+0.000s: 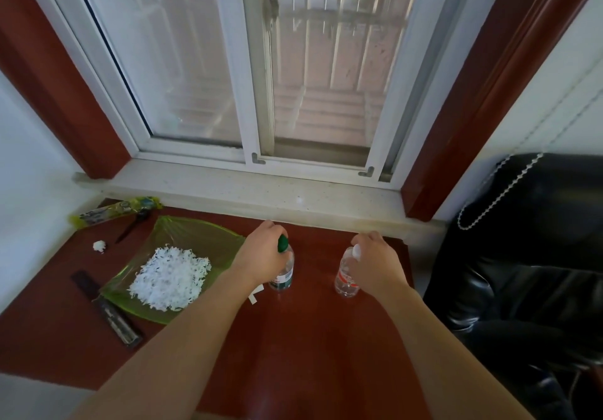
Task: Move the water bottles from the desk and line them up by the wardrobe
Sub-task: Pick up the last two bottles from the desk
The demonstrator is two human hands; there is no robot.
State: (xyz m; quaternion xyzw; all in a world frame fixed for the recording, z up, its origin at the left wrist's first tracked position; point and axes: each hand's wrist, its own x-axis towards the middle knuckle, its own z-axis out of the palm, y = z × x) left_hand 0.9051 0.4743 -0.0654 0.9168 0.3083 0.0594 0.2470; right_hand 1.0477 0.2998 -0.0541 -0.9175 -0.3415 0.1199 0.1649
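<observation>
Hands [261, 253] [375, 263] gripping bottles [283, 272] [346, 276], tray [208, 233] of shreds [169, 277]

Desk [313, 338] surface is a glossy red-brown, matching the dark red window trim [483, 93]; the window frame [241, 93] is white and the sill [261, 191] pale speckled stone. One clear bottle [283, 272] carries a green cap and a green-and-white label, the other bottle [346, 276] a white cap and red-and-white label. The tray [202, 237] is translucent lime green, holding white shreds [169, 277]; the chair [535, 240] is black with white beaded piping.
</observation>
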